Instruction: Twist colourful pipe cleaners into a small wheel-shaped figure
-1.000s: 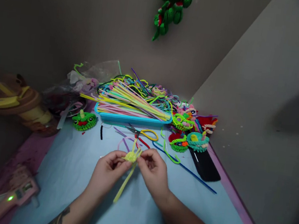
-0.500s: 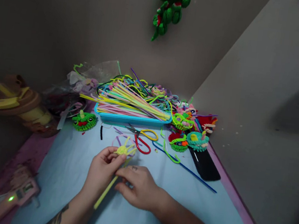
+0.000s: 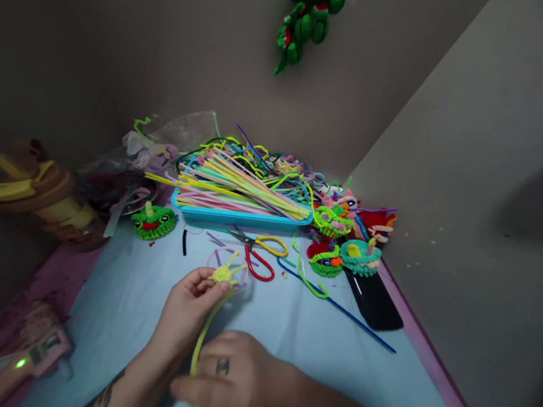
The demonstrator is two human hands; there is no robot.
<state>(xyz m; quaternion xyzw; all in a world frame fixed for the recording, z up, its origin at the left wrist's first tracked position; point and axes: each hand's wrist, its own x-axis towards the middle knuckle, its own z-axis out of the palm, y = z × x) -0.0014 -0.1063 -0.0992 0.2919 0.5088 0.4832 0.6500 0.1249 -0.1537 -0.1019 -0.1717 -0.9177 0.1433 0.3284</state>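
Observation:
My left hand (image 3: pixel 195 297) pinches a small yellow pipe-cleaner weave (image 3: pixel 222 274) between thumb and fingers. Short yellow spokes stick out from its middle, and a thin lilac ring (image 3: pixel 245 268) curves around them. From the weave a long yellow pipe cleaner (image 3: pixel 206 329) bends down toward me. My right hand (image 3: pixel 239 381), a little blurred, is closed around this strand lower down, and the strand's end shows below the fingers. Just beyond the weave lie scissors (image 3: pixel 250 244) with one yellow and one red handle.
A blue tray (image 3: pixel 249 219) heaped with pipe cleaners stands at the back. Pipe-cleaner figures (image 3: pixel 152 220) sit on both sides. On the right lie a black phone (image 3: pixel 373 301) and a dark blue pipe cleaner (image 3: pixel 360 324). A pink glue gun (image 3: pixel 35 355) with a green light lies left.
My right hand has moved down toward me, away from the left hand, drawing the yellow strand into a curve. My left hand keeps its pinch on the weave in nearly the same place.

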